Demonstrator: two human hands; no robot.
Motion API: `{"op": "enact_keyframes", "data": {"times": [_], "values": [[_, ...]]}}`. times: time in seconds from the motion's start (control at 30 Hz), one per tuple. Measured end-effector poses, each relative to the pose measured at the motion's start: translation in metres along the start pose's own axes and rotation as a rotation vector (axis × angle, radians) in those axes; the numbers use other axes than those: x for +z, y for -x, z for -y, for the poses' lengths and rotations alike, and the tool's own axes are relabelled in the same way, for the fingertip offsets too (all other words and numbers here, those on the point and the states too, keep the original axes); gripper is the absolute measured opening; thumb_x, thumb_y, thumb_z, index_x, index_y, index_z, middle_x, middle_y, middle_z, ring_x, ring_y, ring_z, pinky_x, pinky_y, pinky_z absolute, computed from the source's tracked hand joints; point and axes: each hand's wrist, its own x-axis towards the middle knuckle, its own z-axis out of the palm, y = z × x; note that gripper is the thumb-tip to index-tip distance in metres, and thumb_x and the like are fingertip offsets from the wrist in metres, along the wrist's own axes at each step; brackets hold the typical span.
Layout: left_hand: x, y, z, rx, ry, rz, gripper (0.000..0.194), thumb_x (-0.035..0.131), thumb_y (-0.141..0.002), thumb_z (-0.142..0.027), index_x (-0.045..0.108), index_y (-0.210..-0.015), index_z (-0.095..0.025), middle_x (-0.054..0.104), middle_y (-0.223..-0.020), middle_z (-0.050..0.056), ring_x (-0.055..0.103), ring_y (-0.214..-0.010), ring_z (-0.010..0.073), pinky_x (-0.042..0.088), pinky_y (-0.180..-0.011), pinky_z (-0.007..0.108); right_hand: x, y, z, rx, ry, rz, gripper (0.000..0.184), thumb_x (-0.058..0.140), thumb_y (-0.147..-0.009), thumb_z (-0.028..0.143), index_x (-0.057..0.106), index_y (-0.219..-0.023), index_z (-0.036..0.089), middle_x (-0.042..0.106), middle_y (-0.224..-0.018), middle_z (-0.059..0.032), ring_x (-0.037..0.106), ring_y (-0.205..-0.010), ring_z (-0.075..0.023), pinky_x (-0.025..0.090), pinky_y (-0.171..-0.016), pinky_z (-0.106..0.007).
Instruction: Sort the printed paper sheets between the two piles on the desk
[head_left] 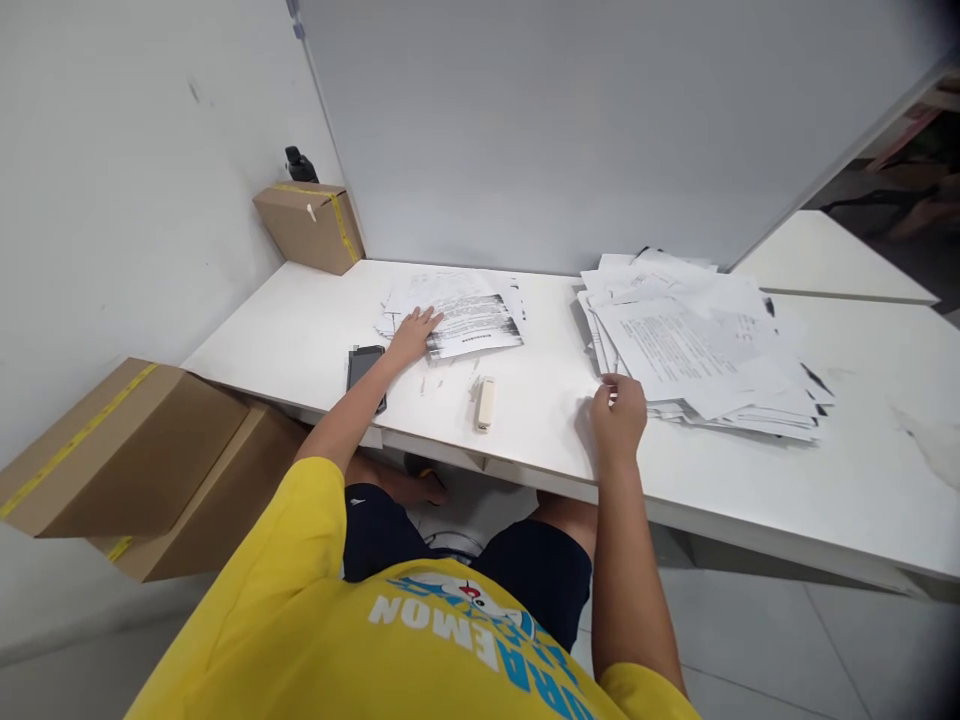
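My left hand lies flat, fingers stretched out, over the left edge of a small stack of printed sheets. The top sheet has dark smudges along its edges. At the near left corner of a larger, untidy paper pile, my right hand has its fingers curled and pinched at the edge of a sheet of paper. The fingertips partly hide that corner. Between the hands, closer to me, is a small cream-coloured oblong device. A dark phone-like device lies partly beneath my left forearm.
A white desk carries all this, with a grey panel along its back. A taped cardboard box stands at the back left, a black object behind it. More cardboard boxes are left of the desk, below its edge.
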Motion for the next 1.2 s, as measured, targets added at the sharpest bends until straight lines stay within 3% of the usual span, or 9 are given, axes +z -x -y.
{"op": "enact_keyframes", "data": {"times": [0.2, 0.37, 0.47, 0.57, 0.67, 0.8, 1.03, 1.2], "values": [[-0.008, 0.006, -0.001, 0.013, 0.030, -0.051, 0.066, 0.044, -0.088, -0.003, 0.053, -0.151, -0.022, 0.050, -0.159, 0.004, 0.048, -0.148, 0.0219, 0.043, -0.119, 0.034, -0.001, 0.000, 0.000, 0.025, -0.013, 0.086, 0.024, 0.044, -0.083, 0.026, 0.060, -0.099, 0.020, 0.065, -0.102, -0.0122, 0.059, -0.092, -0.0249, 0.048, -0.082, -0.041], [-0.007, 0.008, -0.013, -0.048, -0.018, -0.127, 0.055, 0.046, -0.094, -0.011, 0.057, -0.147, -0.021, 0.065, -0.145, 0.009, 0.065, -0.129, 0.0262, 0.052, -0.106, 0.039, -0.002, 0.002, -0.001, 0.049, -0.022, 0.084, 0.025, 0.044, -0.082, 0.028, 0.061, -0.098, 0.020, 0.066, -0.100, -0.0120, 0.059, -0.093, -0.0252, 0.048, -0.084, -0.042], [-0.004, 0.003, -0.016, -0.031, -0.032, -0.143, 0.057, 0.047, -0.092, -0.011, 0.055, -0.148, -0.018, 0.057, -0.153, 0.013, 0.053, -0.142, 0.0298, 0.044, -0.116, 0.043, -0.002, 0.002, -0.001, 0.061, -0.028, 0.092, 0.025, 0.043, -0.083, 0.030, 0.061, -0.097, 0.020, 0.067, -0.101, -0.0126, 0.059, -0.094, -0.0256, 0.048, -0.086, -0.043], [-0.002, -0.006, -0.014, -0.108, -0.018, -0.107, 0.066, 0.048, -0.092, -0.016, 0.043, -0.158, -0.017, 0.034, -0.167, 0.015, 0.029, -0.156, 0.0382, 0.028, -0.125, 0.054, -0.004, 0.002, 0.001, 0.076, -0.033, 0.108, 0.027, 0.043, -0.083, 0.031, 0.062, -0.098, 0.020, 0.068, -0.101, -0.0125, 0.060, -0.092, -0.0252, 0.048, -0.087, -0.043], [-0.001, -0.009, -0.012, -0.165, 0.032, -0.033, 0.072, 0.047, -0.094, -0.024, 0.030, -0.163, -0.018, 0.023, -0.171, 0.018, 0.023, -0.157, 0.0436, 0.021, -0.125, 0.061, -0.004, 0.001, 0.001, 0.088, -0.034, 0.118, 0.028, 0.043, -0.083, 0.032, 0.062, -0.098, 0.019, 0.068, -0.102, -0.0131, 0.061, -0.091, -0.0250, 0.049, -0.086, -0.043], [-0.002, -0.005, -0.015, -0.116, -0.024, -0.013, 0.073, 0.048, -0.095, -0.030, 0.029, -0.164, -0.016, 0.028, -0.169, 0.021, 0.028, -0.154, 0.0440, 0.019, -0.126, 0.060, -0.002, -0.001, -0.001, 0.087, -0.044, 0.130, 0.028, 0.043, -0.082, 0.033, 0.062, -0.097, 0.019, 0.069, -0.103, -0.0144, 0.061, -0.093, -0.0256, 0.050, -0.086, -0.043], [-0.008, -0.005, -0.016, -0.069, -0.057, -0.075, 0.061, 0.042, -0.097, -0.029, 0.044, -0.156, -0.016, 0.047, -0.159, 0.017, 0.050, -0.142, 0.0351, 0.026, -0.124, 0.052, -0.002, -0.004, 0.003, 0.092, -0.050, 0.134, 0.028, 0.043, -0.082, 0.031, 0.062, -0.098, 0.019, 0.068, -0.103, -0.0131, 0.061, -0.093, -0.0240, 0.050, -0.089, -0.042], [-0.010, -0.003, -0.018, -0.043, -0.032, -0.090, 0.058, 0.038, -0.098, -0.028, 0.050, -0.152, -0.012, 0.051, -0.156, 0.018, 0.053, -0.139, 0.0335, 0.030, -0.122, 0.049, -0.002, -0.004, 0.003, 0.103, -0.047, 0.150, 0.029, 0.041, -0.084, 0.031, 0.062, -0.100, 0.019, 0.068, -0.106, -0.0139, 0.060, -0.094, -0.0233, 0.049, -0.090, -0.042]]}}
